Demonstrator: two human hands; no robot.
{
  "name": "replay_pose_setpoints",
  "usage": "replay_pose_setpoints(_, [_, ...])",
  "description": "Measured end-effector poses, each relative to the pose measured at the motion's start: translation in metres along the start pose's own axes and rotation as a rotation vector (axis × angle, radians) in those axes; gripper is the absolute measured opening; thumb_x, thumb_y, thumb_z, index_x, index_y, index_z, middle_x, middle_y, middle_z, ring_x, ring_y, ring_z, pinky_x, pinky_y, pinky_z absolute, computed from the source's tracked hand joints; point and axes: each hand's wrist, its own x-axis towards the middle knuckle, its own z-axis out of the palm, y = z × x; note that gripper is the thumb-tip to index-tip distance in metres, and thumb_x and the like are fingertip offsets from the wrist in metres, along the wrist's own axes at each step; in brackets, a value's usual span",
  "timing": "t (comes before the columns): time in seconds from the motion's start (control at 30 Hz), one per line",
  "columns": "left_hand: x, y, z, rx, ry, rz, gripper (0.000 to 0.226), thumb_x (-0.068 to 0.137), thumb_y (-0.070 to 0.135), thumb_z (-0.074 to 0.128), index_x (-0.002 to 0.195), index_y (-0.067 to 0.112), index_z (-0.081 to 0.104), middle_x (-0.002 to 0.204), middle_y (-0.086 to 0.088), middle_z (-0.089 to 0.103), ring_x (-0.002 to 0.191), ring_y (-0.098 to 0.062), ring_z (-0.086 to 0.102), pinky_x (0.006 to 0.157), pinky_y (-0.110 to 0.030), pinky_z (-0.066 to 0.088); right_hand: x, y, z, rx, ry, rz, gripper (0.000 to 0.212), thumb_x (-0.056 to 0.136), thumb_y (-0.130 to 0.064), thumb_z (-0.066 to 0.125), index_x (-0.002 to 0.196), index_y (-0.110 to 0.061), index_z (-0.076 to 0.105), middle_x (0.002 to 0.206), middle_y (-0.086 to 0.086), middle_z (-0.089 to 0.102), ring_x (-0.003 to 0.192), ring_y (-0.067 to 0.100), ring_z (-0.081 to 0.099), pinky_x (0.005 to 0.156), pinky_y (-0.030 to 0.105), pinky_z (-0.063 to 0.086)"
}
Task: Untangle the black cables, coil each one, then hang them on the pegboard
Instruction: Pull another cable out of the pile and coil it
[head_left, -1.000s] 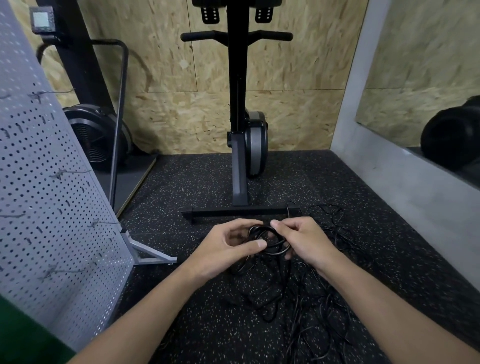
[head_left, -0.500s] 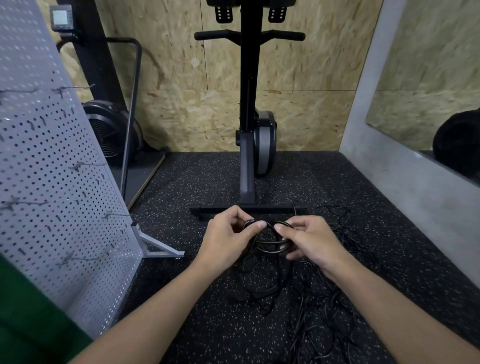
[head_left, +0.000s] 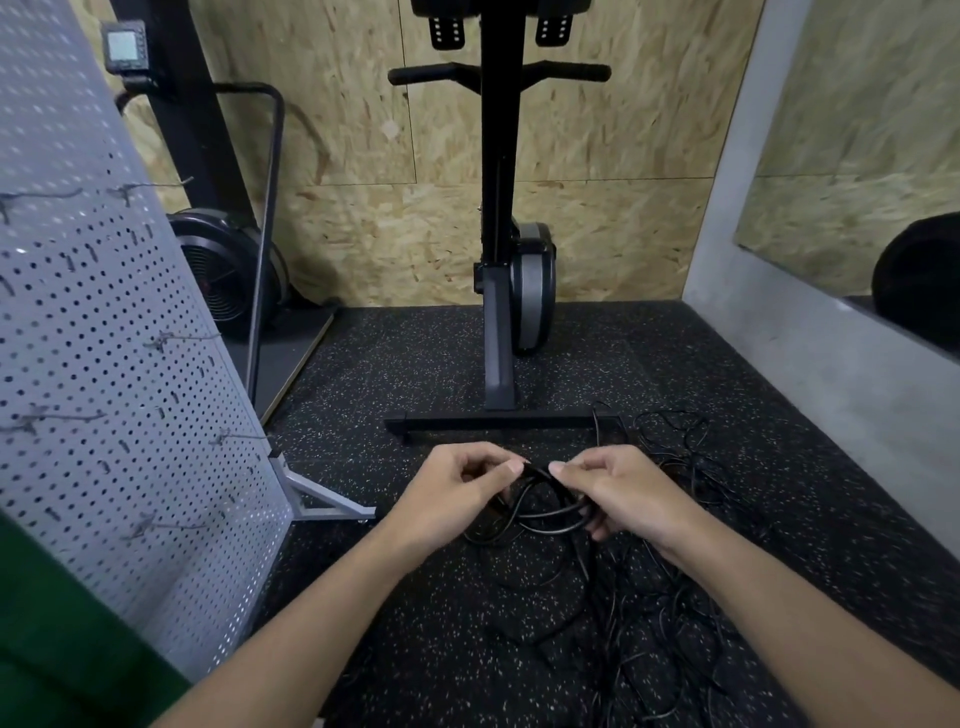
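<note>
Cable (head_left: 545, 514) in left hand (head_left: 452, 499), right hand (head_left: 628, 493)

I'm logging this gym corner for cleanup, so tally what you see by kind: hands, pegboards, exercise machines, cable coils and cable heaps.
Bare hands: 2 (left hand, right hand)
Grey perforated metal pegboard: 1
Black exercise machines: 2 (upright machine, fan-wheel machine)
Black cable coil, gripped by both hands: 1
Tangled black cable heap on the floor: 1
Total: 7

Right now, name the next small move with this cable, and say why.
Probably lay one more loop onto the coil: the left hand and right hand both pinch it, yet cable trails from it into the tangled pile on the floor.
</note>
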Motion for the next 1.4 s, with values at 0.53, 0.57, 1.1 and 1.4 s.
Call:
replay_pose_setpoints(0.53, [0.000, 0.005, 0.025, 0.069, 0.204, -0.018, 0.015, 0.105, 0.029, 0.062, 0.094, 0.025, 0.070, 0.091, 0.007, 0.076, 0.072, -0.007, 0.074, 0.067, -0.013, 0.051, 0.016, 0.019, -0.010, 0.027, 0.379, 0.151, 0.034, 0.105, -0.027, 0.061, 0.084, -0.005, 0.076, 0.069, 0.006, 0.068, 0.044, 0.014, 0.059, 0.045, 0.023, 0.048])
replay_pose_setpoints(0.57, [0.000, 0.005, 0.025, 0.043, 0.192, -0.027, 0.014, 0.105, 0.029, 0.062, 0.094, 0.024, 0.071, 0.092, 0.008, 0.076, 0.073, -0.006, 0.075, 0.067, -0.011, 0.049, 0.016, 0.019, -0.011, 0.023, 0.395, 0.149, 0.033, 0.105, -0.026, 0.061, 0.084, -0.005, 0.076, 0.070, 0.006, 0.068, 0.044, 0.014, 0.060, 0.045, 0.023, 0.048])
replay_pose_setpoints(1.1, [0.000, -0.008, 0.026, 0.135, 0.214, 0.004, 0.038, 0.093, 0.014, 0.073, 0.124, 0.035, 0.068, 0.119, 0.016, 0.070, 0.064, -0.015, 0.070, 0.068, -0.029, 0.061, 0.004, 0.006, 0.001, 0.214, 0.420, -0.240, 0.015, 0.103, -0.017, 0.063, 0.111, -0.029, 0.066, 0.082, -0.006, 0.078, 0.070, 0.010, 0.069, 0.070, 0.028, 0.056])
replay_pose_setpoints(1.4, [0.000, -0.013, 0.026, -0.042, -0.084, -0.243, 0.064, 0.102, 0.025, 0.056, 0.157, 0.045, 0.029, 0.141, 0.014, 0.054, 0.110, -0.012, 0.066, 0.088, -0.036, 0.062, 0.000, -0.002, -0.002, 0.419, 0.337, -0.367, 0.023, 0.104, -0.007, 0.059, 0.118, -0.019, 0.072, 0.092, 0.008, 0.077, 0.069, 0.015, 0.066, 0.058, 0.033, 0.060])
